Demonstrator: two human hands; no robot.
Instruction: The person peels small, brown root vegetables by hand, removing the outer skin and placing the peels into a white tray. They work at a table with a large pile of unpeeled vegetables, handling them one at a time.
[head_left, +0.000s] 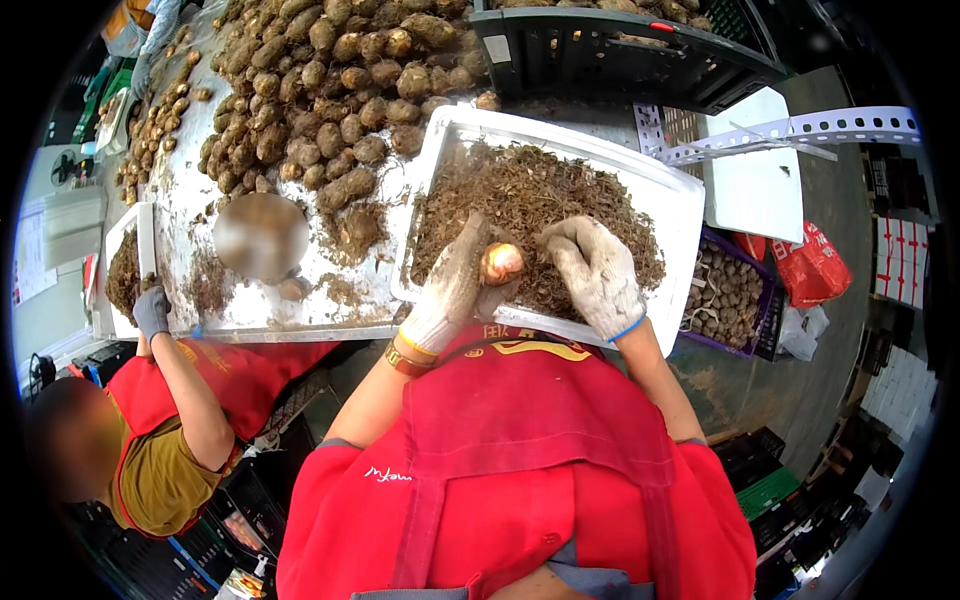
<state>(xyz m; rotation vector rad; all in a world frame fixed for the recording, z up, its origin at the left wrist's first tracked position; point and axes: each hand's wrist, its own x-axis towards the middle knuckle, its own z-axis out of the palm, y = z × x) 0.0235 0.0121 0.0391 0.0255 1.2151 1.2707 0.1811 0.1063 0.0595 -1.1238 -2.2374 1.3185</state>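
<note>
My left hand (457, 281), in a soiled white knit glove, is closed around a taro corm (502, 263) whose pale orange end faces up. My right hand (589, 266), gloved likewise, is just to the right of the corm with its fingers curled and thumb near the fingertips; whether something small is pinched there cannot be told. Both hands are above a white foam tray (686, 225) holding a thick layer of brown fibrous peelings (532, 195). A large heap of hairy brown taro corms (322, 97) lies on the table behind and left of the tray.
A black plastic crate (600, 45) of corms stands behind the tray. A purple crate (750, 341) of corms and a red bag (810, 262) are at the right. On the left, a co-worker in a red apron reaches a gloved hand (152, 309) to another foam tray (146, 240).
</note>
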